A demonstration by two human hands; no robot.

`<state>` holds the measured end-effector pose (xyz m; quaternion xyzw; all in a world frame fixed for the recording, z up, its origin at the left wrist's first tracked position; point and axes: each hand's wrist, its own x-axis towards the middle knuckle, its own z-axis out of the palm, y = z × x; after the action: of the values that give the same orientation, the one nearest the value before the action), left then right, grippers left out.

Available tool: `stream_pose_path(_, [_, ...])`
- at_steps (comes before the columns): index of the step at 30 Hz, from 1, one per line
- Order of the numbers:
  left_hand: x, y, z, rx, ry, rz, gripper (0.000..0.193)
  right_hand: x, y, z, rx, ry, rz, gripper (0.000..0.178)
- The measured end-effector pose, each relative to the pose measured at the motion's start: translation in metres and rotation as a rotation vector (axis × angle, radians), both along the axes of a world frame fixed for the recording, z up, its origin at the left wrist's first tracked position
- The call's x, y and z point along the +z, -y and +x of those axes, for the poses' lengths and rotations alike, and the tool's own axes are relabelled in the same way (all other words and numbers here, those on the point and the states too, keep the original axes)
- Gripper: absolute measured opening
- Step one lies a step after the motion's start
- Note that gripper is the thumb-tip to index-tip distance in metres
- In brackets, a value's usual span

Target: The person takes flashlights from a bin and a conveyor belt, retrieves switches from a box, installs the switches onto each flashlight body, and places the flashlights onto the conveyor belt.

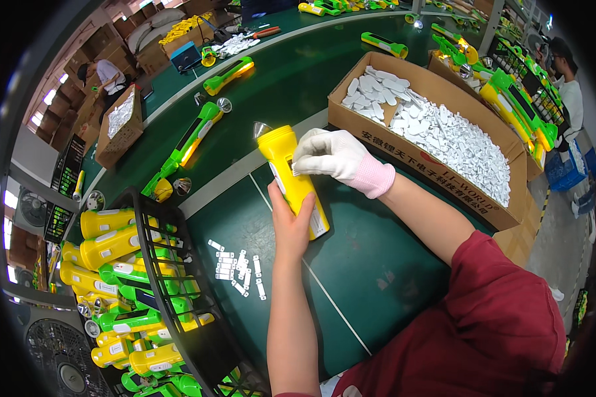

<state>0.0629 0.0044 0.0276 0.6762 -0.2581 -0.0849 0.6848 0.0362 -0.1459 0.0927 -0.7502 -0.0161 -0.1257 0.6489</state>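
Note:
My bare left hand is wrapped round the lower body of a yellow flashlight, which it holds tilted above the green table. A shiny reflector cone sticks out at the flashlight's head end. My right hand, in a white glove with a pink cuff, presses its pinched fingertips against a dark slot in the flashlight's side. Whatever those fingertips hold is hidden. On the table left of my left forearm lie several small white plastic strips, some in rows and some scattered.
A cardboard box of white plastic parts stands at the right. At the left, a black basket is heaped with yellow and green flashlights. More flashlights lie on the green conveyor. People work farther off.

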Motion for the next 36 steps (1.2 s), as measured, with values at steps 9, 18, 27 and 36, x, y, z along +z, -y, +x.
stream_pose_path(9, [-0.001, 0.001, 0.001, -0.042, -0.030, 0.006, 0.050, -0.006, 0.000, 0.001, -0.165, -0.021, -0.155, 0.024])
stream_pose_path(18, [-0.001, 0.001, 0.000, -0.061, -0.050, -0.024, 0.051, 0.005, -0.010, -0.004, -0.318, -0.055, -0.447, 0.033])
stream_pose_path(27, [-0.002, -0.003, 0.002, -0.127, -0.068, -0.042, 0.052, -0.028, -0.007, 0.010, -0.163, -0.104, 0.019, 0.039])
stream_pose_path(36, [-0.003, -0.002, 0.002, -0.127, -0.125, -0.068, 0.050, -0.026, -0.013, 0.007, 0.000, -0.028, 0.141, 0.027])
